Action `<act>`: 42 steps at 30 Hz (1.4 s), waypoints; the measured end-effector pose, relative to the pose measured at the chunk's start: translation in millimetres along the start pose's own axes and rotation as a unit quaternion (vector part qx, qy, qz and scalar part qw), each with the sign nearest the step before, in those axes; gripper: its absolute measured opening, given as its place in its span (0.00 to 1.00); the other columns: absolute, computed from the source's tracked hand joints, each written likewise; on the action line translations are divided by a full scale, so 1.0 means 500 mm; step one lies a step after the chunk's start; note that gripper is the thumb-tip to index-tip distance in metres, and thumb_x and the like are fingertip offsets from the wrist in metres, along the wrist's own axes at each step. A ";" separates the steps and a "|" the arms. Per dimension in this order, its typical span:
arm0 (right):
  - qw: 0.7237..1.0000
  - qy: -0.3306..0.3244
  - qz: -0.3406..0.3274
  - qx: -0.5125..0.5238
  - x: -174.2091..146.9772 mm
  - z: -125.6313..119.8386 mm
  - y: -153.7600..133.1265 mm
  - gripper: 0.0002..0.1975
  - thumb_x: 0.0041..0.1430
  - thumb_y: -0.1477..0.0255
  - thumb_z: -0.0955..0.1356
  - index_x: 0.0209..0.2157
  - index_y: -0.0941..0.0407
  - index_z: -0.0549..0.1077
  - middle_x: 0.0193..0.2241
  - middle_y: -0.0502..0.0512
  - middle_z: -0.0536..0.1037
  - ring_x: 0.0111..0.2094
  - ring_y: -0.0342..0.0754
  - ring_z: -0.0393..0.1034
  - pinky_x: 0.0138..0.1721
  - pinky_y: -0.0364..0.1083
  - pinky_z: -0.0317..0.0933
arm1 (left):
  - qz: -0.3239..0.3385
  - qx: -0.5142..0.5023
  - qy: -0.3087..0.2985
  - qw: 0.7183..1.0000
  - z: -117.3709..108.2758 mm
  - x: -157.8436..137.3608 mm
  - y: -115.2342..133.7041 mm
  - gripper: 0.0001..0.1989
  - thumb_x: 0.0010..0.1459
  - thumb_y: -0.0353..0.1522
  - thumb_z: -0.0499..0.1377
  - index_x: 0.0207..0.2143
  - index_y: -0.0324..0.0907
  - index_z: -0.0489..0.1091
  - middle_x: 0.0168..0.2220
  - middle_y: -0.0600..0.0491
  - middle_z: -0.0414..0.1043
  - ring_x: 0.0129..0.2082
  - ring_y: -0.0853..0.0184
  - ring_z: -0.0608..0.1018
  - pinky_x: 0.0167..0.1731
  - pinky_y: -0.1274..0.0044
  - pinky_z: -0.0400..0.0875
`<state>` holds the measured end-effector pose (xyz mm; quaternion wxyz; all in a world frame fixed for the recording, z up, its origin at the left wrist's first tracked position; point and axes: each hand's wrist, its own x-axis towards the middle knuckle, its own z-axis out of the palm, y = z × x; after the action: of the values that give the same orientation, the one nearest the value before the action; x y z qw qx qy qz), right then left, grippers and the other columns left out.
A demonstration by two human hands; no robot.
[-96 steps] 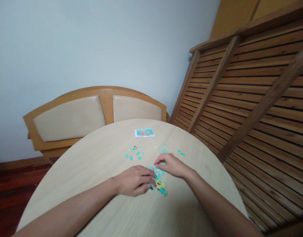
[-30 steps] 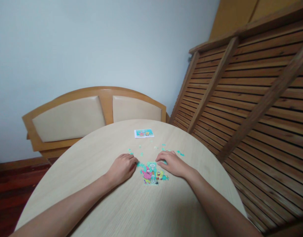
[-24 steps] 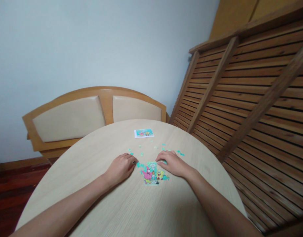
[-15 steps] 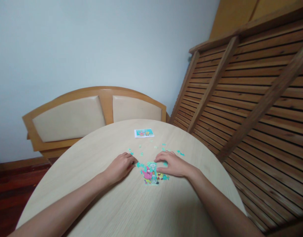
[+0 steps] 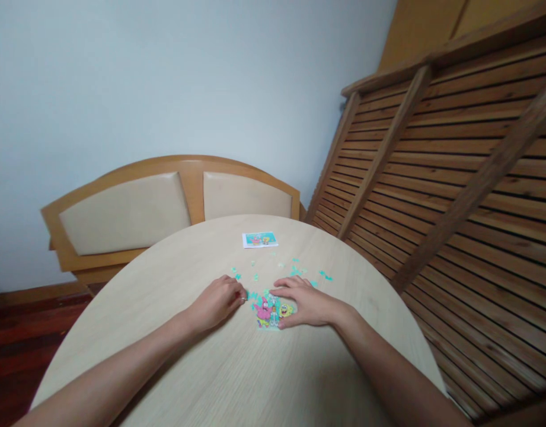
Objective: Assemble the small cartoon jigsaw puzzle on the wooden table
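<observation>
Partly built cartoon puzzle (image 5: pixel 264 311) lies flat on the table (image 5: pixel 264 379), btwn both hands. L hand (image 5: pixel 220 300) is just off its left edge, thumb + fingertips pinched tog on a small pc (image 5: pixel 244 299), mostly hidden tho. R hand (image 5: pixel 309 302) has thumb & fingers spread apart, touching the puzzle's right side. Loose teal pcs (image 5: pixel 326 276) scattered past it, pic card (image 5: pixel 260 239) further back.

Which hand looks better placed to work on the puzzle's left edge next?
Left, likely: the left hand is just left of the puzzle, its grip closed, apparently on a small piece. The right hand spreads over the puzzle's right side, so it seems better suited to steadying.
</observation>
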<state>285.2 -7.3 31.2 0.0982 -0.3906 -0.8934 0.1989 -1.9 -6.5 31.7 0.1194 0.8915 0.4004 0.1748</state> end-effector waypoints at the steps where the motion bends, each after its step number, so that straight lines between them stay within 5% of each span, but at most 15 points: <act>1: 1.000 0.005 0.000 0.000 0.001 0.001 -0.002 0.39 0.49 0.47 0.73 0.60 0.47 0.70 0.61 0.59 0.67 0.62 0.61 0.56 0.64 0.59 0.45 | -0.008 -0.017 0.013 1.000 0.005 0.000 0.002 0.08 0.64 0.31 0.55 0.35 0.41 0.74 0.34 0.50 0.77 0.38 0.61 0.75 0.41 0.72 0.67; 5: 0.999 0.045 -0.012 0.008 0.007 0.006 -0.014 0.35 0.49 0.48 0.74 0.56 0.48 0.73 0.58 0.58 0.70 0.60 0.60 0.59 0.62 0.57 0.48 | -0.037 -0.118 0.067 0.990 0.036 0.002 0.020 0.10 0.65 0.35 0.55 0.36 0.41 0.73 0.36 0.50 0.76 0.38 0.62 0.75 0.41 0.73 0.67; 11: 0.985 0.117 -0.050 0.120 0.023 0.010 -0.046 0.13 0.62 0.62 0.70 0.43 0.54 0.78 0.41 0.54 0.81 0.45 0.50 0.73 0.51 0.48 0.61 | -0.047 -0.249 0.104 0.962 0.077 0.013 0.057 0.10 0.65 0.36 0.55 0.34 0.40 0.72 0.33 0.51 0.76 0.36 0.64 0.76 0.39 0.75 0.67; 15: 0.966 0.116 -0.036 0.229 0.027 0.011 -0.060 0.10 0.62 0.65 0.70 0.39 0.57 0.78 0.36 0.54 0.82 0.38 0.47 0.75 0.41 0.43 0.65 | -0.050 -0.291 0.118 0.948 0.080 0.020 0.073 0.10 0.64 0.37 0.56 0.34 0.40 0.71 0.31 0.52 0.74 0.34 0.65 0.75 0.37 0.76 0.67; 20: 0.966 0.119 -0.002 0.230 0.028 0.009 -0.061 0.07 0.59 0.68 0.70 0.34 0.58 0.78 0.32 0.53 0.81 0.35 0.46 0.74 0.39 0.43 0.64 | -0.051 -0.315 0.106 0.942 0.080 0.019 0.079 0.10 0.64 0.37 0.56 0.36 0.39 0.70 0.32 0.51 0.74 0.33 0.65 0.76 0.36 0.76 0.69; 26: 0.963 0.089 0.030 0.252 0.016 0.003 -0.030 0.03 0.53 0.74 0.70 0.31 0.58 0.75 0.28 0.51 0.78 0.31 0.44 0.71 0.33 0.41 0.62 | 0.060 -0.181 0.081 0.978 0.080 0.005 0.074 0.08 0.64 0.32 0.56 0.43 0.42 0.72 0.42 0.48 0.76 0.43 0.62 0.77 0.47 0.72 0.70; 30: 0.955 0.067 0.033 0.287 0.009 -0.002 -0.004 0.10 0.52 0.76 0.69 0.38 0.59 0.75 0.27 0.49 0.77 0.29 0.43 0.70 0.31 0.41 0.61 | 0.159 -0.098 0.034 0.982 0.078 -0.003 0.070 0.15 0.61 0.28 0.57 0.50 0.45 0.72 0.52 0.48 0.74 0.54 0.61 0.74 0.57 0.68 0.65; 42: 0.967 0.046 0.088 0.233 0.006 -0.005 0.005 0.10 0.49 0.79 0.67 0.34 0.59 0.78 0.28 0.52 0.80 0.30 0.45 0.73 0.32 0.41 0.62 | 0.146 0.009 0.010 0.989 0.074 0.006 0.050 0.22 0.64 0.31 0.54 0.61 0.44 0.65 0.61 0.44 0.67 0.60 0.55 0.69 0.60 0.61 0.63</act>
<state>285.5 -3.1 32.4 0.2098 -0.4429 -0.7788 0.3915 31.8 -23.1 7.7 0.0810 0.9396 0.2690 0.1955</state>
